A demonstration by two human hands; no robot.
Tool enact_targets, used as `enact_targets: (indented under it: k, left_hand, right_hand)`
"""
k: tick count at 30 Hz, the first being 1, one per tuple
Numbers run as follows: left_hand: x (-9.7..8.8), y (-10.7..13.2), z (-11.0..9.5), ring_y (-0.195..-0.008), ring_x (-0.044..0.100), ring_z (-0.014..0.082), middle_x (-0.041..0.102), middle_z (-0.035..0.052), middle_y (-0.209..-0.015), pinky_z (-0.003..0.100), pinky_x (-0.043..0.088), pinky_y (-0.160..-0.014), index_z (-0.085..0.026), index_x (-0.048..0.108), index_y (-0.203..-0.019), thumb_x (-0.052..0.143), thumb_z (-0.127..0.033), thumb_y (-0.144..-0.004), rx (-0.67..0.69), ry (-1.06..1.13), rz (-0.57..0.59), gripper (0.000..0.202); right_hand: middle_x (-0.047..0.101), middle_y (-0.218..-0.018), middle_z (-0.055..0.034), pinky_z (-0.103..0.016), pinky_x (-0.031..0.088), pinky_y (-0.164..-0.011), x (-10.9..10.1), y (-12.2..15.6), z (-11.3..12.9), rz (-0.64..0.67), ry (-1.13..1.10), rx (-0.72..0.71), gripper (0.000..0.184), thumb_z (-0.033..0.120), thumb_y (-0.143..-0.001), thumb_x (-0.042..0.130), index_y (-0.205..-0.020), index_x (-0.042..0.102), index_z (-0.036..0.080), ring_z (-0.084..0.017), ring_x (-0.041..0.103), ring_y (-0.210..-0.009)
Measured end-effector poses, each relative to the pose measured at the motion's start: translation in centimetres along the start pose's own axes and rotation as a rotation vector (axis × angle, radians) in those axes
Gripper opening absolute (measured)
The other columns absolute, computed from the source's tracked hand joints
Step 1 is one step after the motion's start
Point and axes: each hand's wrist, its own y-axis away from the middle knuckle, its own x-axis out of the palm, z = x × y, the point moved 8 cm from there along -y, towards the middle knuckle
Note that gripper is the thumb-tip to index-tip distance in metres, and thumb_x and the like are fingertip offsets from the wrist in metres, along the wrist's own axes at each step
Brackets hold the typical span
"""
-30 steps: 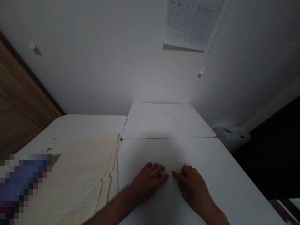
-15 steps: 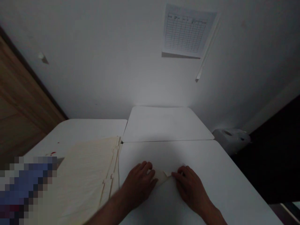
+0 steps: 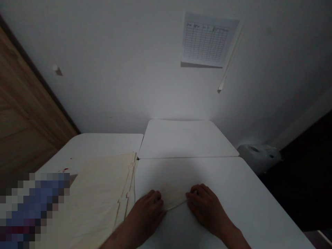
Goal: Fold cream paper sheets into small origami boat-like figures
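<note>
A small cream folded paper (image 3: 171,197) lies on the white table (image 3: 233,193) between my two hands. My left hand (image 3: 147,212) rests on the paper's left edge, fingers curled down and pressing it. On the paper's right corner sits my right hand (image 3: 206,207), fingertips bent onto it. Both forearms come in from the bottom edge.
A stack of cream manila folders (image 3: 101,193) lies left of my hands. A second white table (image 3: 186,138) abuts the wall behind. A gridded sheet (image 3: 206,39) hangs on the wall. A wooden door (image 3: 23,117) stands at left, a white bin (image 3: 259,155) at right.
My left hand has slid back and leftward, uncovering the cream paper that it hid a second ago. My right hand shifted slightly left. The view tilted a little.
</note>
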Motion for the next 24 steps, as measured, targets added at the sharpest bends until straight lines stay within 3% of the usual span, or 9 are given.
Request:
enact_targets:
  k: [5,9,15,24]
  left_hand:
    - [1.3,1.1,-1.0,-0.089,0.061,0.0260,0.064,0.0121,-0.097,0.044,0.053,-0.083,-0.012,0.062,-0.090,0.052,-0.006,-0.080,0.142,-0.262,0.013,0.015]
    - [2.0,2.3,-1.1,-0.096,0.062,0.0285,0.065,0.0135,-0.108,0.041,0.054,-0.083,-0.010,0.061,-0.101,0.053,-0.003,-0.073,0.204,-0.358,-0.019,0.030]
    - [0.7,2.8,-0.8,-0.094,0.065,0.0283,0.067,0.0130,-0.106,0.037,0.058,-0.071,-0.010,0.058,-0.106,0.041,0.004,-0.074,0.212,-0.408,-0.167,0.039]
    - [-1.5,3.0,-0.4,-0.095,0.066,0.0251,0.068,0.0121,-0.105,0.035,0.058,-0.072,-0.012,0.056,-0.110,0.031,0.004,-0.082,0.201,-0.358,-0.376,0.041]
  right_hand:
    - [0.060,-0.099,-0.0067,-0.042,0.046,-0.086,0.3,-0.4,0.4,-0.007,-0.003,-0.006,0.019,0.018,-0.086,0.057,-0.103,0.061,0.022,-0.022,0.055,-0.092]
    - [0.061,-0.098,-0.0065,-0.043,0.045,-0.090,0.4,-0.6,0.6,-0.019,0.009,-0.016,0.018,0.019,-0.085,0.057,-0.103,0.062,0.022,-0.021,0.056,-0.091]
    - [0.064,-0.098,-0.0067,-0.041,0.046,-0.091,0.3,-0.7,0.4,-0.089,0.003,0.000,0.021,0.024,-0.085,0.059,-0.105,0.062,0.022,-0.022,0.059,-0.091]
    - [0.068,-0.096,-0.0048,-0.036,0.048,-0.084,0.5,-1.6,0.5,-0.129,0.039,0.013,0.016,0.019,-0.088,0.054,-0.101,0.063,0.022,-0.020,0.062,-0.086]
